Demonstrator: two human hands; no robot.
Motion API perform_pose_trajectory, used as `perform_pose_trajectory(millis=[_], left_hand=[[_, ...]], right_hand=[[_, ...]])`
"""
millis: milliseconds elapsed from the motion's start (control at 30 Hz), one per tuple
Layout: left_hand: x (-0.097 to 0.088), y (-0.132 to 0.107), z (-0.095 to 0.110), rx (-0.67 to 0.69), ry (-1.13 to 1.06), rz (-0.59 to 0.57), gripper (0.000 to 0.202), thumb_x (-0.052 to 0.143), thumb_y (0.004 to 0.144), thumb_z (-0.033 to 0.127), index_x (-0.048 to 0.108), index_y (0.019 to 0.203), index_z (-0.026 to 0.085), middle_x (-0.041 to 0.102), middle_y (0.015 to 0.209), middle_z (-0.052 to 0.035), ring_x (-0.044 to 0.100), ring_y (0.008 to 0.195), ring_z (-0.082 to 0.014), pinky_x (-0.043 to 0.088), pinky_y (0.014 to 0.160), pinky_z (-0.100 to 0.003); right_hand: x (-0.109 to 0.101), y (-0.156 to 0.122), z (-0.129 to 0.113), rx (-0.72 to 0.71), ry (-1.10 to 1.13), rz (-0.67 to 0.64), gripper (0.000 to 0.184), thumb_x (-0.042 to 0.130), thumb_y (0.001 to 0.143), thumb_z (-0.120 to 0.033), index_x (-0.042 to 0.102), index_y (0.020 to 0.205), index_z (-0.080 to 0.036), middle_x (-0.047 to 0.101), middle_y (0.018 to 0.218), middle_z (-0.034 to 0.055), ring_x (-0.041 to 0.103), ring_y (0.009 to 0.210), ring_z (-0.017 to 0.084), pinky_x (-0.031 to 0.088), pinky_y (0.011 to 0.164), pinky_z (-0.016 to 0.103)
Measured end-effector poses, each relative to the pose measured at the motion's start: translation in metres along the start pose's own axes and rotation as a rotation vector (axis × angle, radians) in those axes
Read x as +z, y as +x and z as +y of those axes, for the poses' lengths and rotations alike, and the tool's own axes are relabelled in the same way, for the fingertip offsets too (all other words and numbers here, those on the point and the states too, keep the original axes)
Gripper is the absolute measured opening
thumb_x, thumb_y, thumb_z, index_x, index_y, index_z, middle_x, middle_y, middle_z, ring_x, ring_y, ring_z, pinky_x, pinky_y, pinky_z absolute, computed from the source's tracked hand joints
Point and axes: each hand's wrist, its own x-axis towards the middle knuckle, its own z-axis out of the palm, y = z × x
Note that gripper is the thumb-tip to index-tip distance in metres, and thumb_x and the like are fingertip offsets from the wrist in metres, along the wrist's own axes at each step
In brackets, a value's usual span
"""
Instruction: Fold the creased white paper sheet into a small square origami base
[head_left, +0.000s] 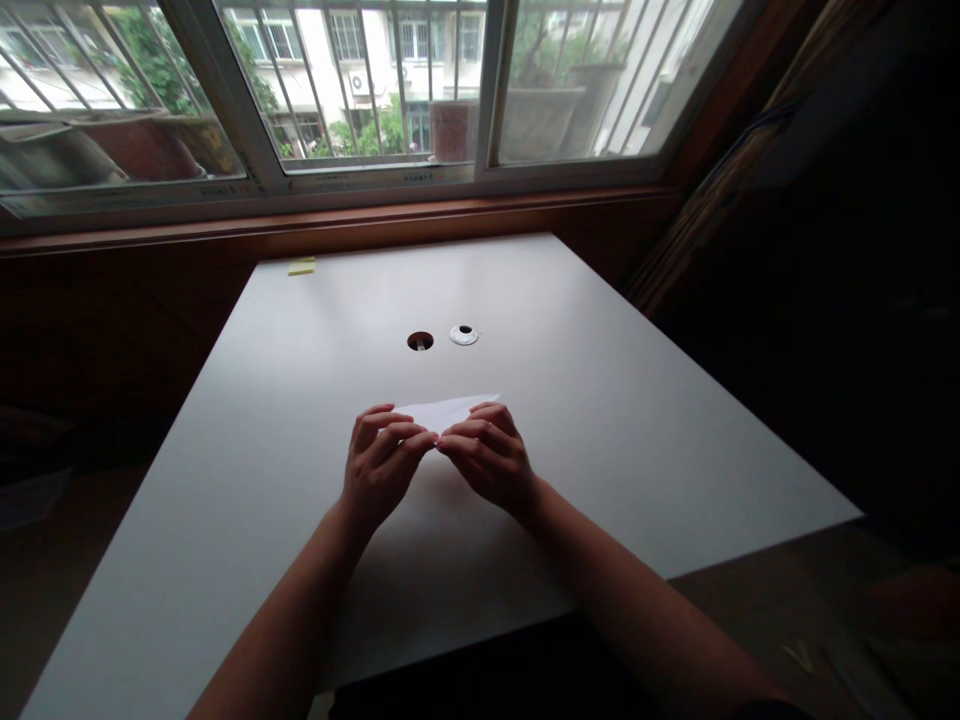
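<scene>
A piece of white paper (442, 412) is held over the middle of the bench (637, 480), between the person's two hands. The left hand (384, 458) has its grip pinched on the paper's near left part, fingers curled over and bunched toward the thumb. The right hand (489, 455) mirrors it from the right, its grip likewise pinching the paper, one finger lying along the far edge near the pointed right corner. The fingertips of both hands meet at the near edge of the paper (whether it is folded there, the fingers hide). The two forearms come in from the near left and near right, and a soft shadow lies on the bench under the hands.

Beyond the paper, a round hole (420, 341) is cut in the bench, with something pale showing inside it. Just to its right lies a white ring-shaped cover (458, 338) with a dark opening. At the far left corner sits a small yellow pad (302, 266), close to the edge.

Past the far edge runs a wooden sill (360, 220) under a sliding window (274, 185). Outside stand upright bars, several plant pots, the reddish one (452, 130) near the middle, with greenery and a pale building behind. The right side of the room is very dark.
</scene>
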Motion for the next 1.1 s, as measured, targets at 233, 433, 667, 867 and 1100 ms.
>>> perform_pose_trajectory(millis=[233, 433, 667, 867, 1100], left_hand=[[0.0, -0.001, -0.001, -0.001, -0.019, -0.016, 0.03, 0.074, 0.08, 0.014, 0.068, 0.105, 0.029, 0.071, 0.092, 0.0, 0.06, 0.098, -0.0201, 0.048, 0.1, -0.045], [0.005, 0.0, -0.007, -0.05, -0.054, -0.126, 0.028, 0.073, 0.081, 0.019, 0.065, 0.108, 0.025, 0.073, 0.101, -0.0023, 0.063, 0.101, -0.0201, 0.047, 0.102, -0.044], [0.008, -0.008, -0.015, -0.155, -0.116, -0.19, 0.007, 0.065, 0.088, 0.02, 0.067, 0.094, 0.023, 0.074, 0.087, -0.002, 0.068, 0.083, -0.0164, 0.051, 0.091, -0.035], [0.008, -0.013, -0.017, -0.39, -0.219, -0.193, 0.012, 0.065, 0.089, 0.027, 0.069, 0.099, 0.022, 0.075, 0.087, -0.0031, 0.069, 0.074, -0.0149, 0.049, 0.069, -0.024], [0.01, -0.008, -0.021, -0.82, -0.515, -0.251, 0.028, 0.068, 0.083, 0.044, 0.072, 0.098, 0.02, 0.075, 0.089, -0.0055, 0.068, 0.077, -0.0199, 0.049, 0.067, -0.026]], right_hand=[[-0.001, 0.0, -0.001, -0.014, 0.03, 0.016, 0.036, 0.075, 0.078, -0.012, 0.066, 0.107, -0.03, 0.074, 0.097, -0.0021, 0.058, 0.088, 0.018, 0.051, 0.084, 0.037], [-0.001, 0.0, 0.0, 0.008, 0.072, 0.066, 0.032, 0.071, 0.08, -0.01, 0.064, 0.104, -0.03, 0.073, 0.092, -0.0007, 0.061, 0.084, 0.018, 0.052, 0.08, 0.037], [0.003, 0.001, 0.006, 0.156, 0.202, 0.076, 0.03, 0.07, 0.082, -0.013, 0.063, 0.108, -0.027, 0.072, 0.095, 0.0035, 0.064, 0.087, 0.019, 0.053, 0.082, 0.038], [0.003, -0.002, 0.019, 0.502, 0.371, -0.074, 0.011, 0.063, 0.09, -0.03, 0.069, 0.091, -0.021, 0.069, 0.084, 0.0048, 0.063, 0.078, 0.018, 0.05, 0.071, 0.03], [0.004, -0.009, 0.036, 0.832, 0.4, -0.15, 0.033, 0.062, 0.086, -0.05, 0.07, 0.082, -0.018, 0.066, 0.072, 0.0028, 0.058, 0.066, 0.017, 0.043, 0.061, 0.027]])
